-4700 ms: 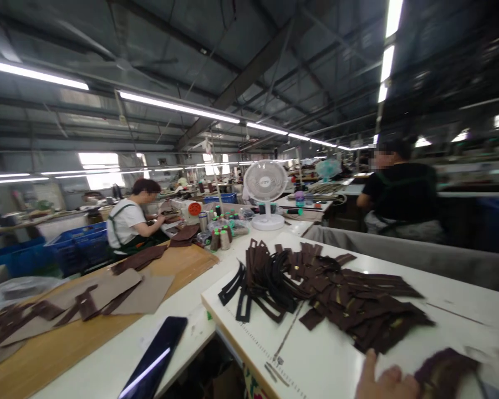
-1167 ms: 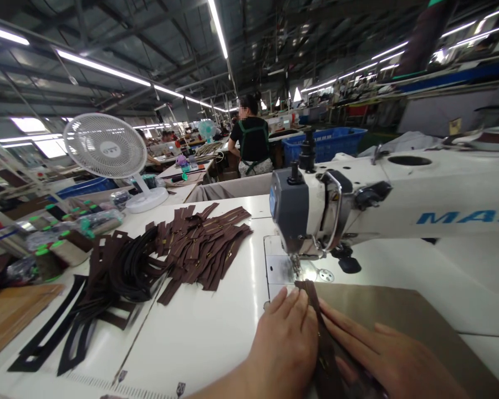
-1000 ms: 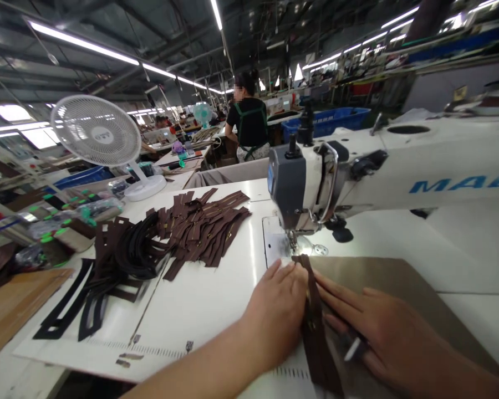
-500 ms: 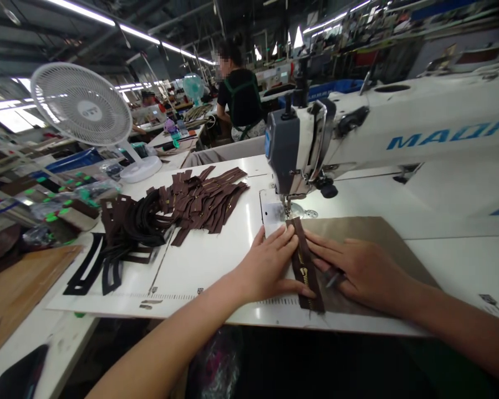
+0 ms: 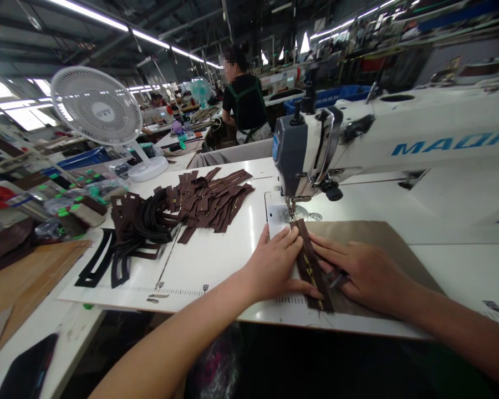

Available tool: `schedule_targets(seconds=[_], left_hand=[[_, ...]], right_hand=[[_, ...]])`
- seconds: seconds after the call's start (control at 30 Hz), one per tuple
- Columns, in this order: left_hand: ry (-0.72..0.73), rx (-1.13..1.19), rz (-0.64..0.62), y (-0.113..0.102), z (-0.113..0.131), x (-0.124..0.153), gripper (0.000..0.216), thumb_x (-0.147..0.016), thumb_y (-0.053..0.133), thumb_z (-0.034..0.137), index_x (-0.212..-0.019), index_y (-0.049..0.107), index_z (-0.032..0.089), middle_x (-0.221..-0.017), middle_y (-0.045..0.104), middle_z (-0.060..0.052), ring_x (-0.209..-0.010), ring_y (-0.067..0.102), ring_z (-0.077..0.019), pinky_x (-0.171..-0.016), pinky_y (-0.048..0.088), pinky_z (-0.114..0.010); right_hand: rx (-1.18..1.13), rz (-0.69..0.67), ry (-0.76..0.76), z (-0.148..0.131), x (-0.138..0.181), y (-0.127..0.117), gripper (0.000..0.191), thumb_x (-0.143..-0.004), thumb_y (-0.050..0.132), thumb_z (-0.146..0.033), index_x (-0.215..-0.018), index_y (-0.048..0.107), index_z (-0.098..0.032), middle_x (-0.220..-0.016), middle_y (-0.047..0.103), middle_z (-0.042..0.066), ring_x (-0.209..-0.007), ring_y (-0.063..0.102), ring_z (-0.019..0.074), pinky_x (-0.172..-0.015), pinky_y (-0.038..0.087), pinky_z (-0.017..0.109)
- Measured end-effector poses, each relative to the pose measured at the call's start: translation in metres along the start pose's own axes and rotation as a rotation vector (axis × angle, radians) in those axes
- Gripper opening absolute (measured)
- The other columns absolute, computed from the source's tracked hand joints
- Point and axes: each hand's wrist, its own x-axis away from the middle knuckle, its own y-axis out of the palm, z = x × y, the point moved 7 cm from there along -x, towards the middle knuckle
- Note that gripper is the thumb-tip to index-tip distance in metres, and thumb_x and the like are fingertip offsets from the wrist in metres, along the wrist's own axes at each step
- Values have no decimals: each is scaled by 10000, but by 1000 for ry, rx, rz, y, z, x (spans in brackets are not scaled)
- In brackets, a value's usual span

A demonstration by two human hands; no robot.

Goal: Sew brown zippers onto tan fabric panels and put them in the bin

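A brown zipper [image 5: 310,271] with gold teeth lies lengthwise on the left edge of a brown-grey fabric panel [image 5: 368,235]. Its far end is just in front of the presser foot [image 5: 292,206] of the sewing machine [image 5: 311,147]. My left hand [image 5: 276,263] rests on the zipper, fingers spread toward the needle area and thumb near the close end. On the panel, right of the zipper, my right hand [image 5: 366,274] has its forefingers stretched out, while a small dark metal tool [image 5: 338,275] is tucked under its other fingers. The tool's kind is mostly hidden.
Left of the machine are a pile of brown zippers [image 5: 216,199] and black curved strips [image 5: 152,219]. A white fan [image 5: 147,168] stands behind them, with thread spools [image 5: 85,213] at far left. A phone [image 5: 27,368] lies lower left. A person [image 5: 246,102] sits beyond the table.
The whole view has shifted slightly, so things appear a little farther right. Both hands keep nearly the same places on the zipper and panel.
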Motion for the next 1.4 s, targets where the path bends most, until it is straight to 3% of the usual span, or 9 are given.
schedule_targets(seconds=[0.3, 0.6, 0.87, 1.03, 1.2, 1.4], left_hand=[[3, 19, -40, 0, -4, -2, 1016, -663, 730, 655, -1437, 320, 139, -1512, 281, -156, -1415, 235, -304, -1142, 10, -588], [10, -13, -70, -4, -4, -4, 998, -637, 753, 646, -1421, 360, 170, -1501, 310, -155, -1403, 263, -314, -1138, 10, -595], [1, -23, -103, -7, 0, -5, 1018, -631, 781, 608, -1418, 353, 126, -1502, 301, -163, -1403, 261, -316, -1136, 0, -601], [13, -32, -128, -12, 4, -6, 1048, -624, 773, 632, -1424, 342, 110, -1507, 283, -176, -1400, 252, -348, -1129, 9, -618], [0, -15, -80, -11, 0, -6, 1080, -579, 795, 639, -1415, 365, 106, -1469, 377, -165, -1380, 279, -385, -1133, 22, -620], [-6, 69, -18, -6, -9, -6, 1046, -563, 795, 645, -1390, 413, 131, -1452, 405, -154, -1379, 295, -365, -1136, 10, -622]], right_hand=[[-10, -2, -10, 1, 0, -1, 412, -912, 404, -215, -1288, 567, -166, -1321, 542, 114, -746, 678, 203, -604, 549, 332], [-40, 28, 10, 1, -1, -2, 406, -935, 362, -218, -1269, 563, -107, -1308, 546, 109, -723, 682, 226, -582, 575, 379], [-66, 21, 3, 1, -1, -2, 400, -925, 374, -211, -1269, 554, -112, -1328, 527, 112, -858, 686, 259, -620, 594, 398], [-103, 82, -22, 0, -6, -10, 425, -938, 424, -287, -1283, 515, -57, -1335, 517, 175, -1136, 577, 264, -853, 561, 395], [-98, -3, -40, -9, -11, -4, 509, -866, 456, -287, -1311, 479, -41, -1346, 501, 190, -958, 662, 244, -729, 590, 362], [-54, 53, -49, -12, -12, -6, 592, -776, 541, -318, -1306, 479, -62, -1319, 530, 169, -1043, 632, 261, -748, 586, 346]])
